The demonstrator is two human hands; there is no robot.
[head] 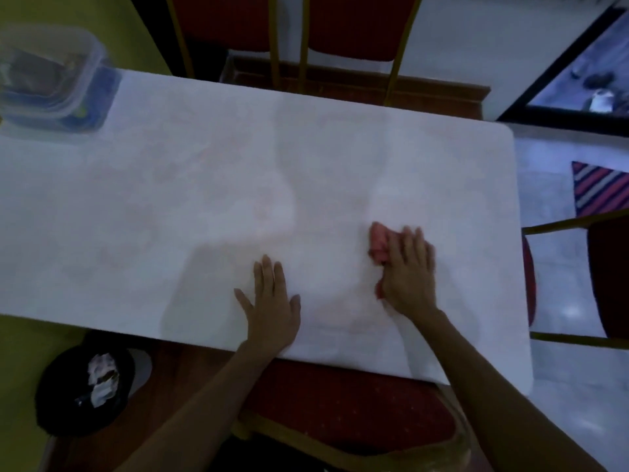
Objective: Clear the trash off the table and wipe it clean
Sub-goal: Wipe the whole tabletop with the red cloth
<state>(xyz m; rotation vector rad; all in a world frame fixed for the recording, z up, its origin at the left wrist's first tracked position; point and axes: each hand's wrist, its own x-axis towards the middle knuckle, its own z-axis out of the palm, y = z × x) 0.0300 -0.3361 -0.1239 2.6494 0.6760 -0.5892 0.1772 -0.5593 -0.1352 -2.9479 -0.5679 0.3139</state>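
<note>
A white table [170,199] fills the middle of the head view. My right hand [408,270] presses a crumpled pink cloth [379,245] flat on the table's right part; the cloth sticks out past my fingers on the left. The hand is blurred. My left hand [272,304] lies flat near the table's front edge, fingers spread, holding nothing. On the floor at the lower left stands a black bin [64,400] with crumpled white paper trash [102,379] in it.
A clear plastic container [51,80] with a blue lid sits at the table's far left corner. Red chairs stand behind the table [350,25], at its right end [606,277] and under its front edge [343,407]. A striped mat [599,187] lies on the floor.
</note>
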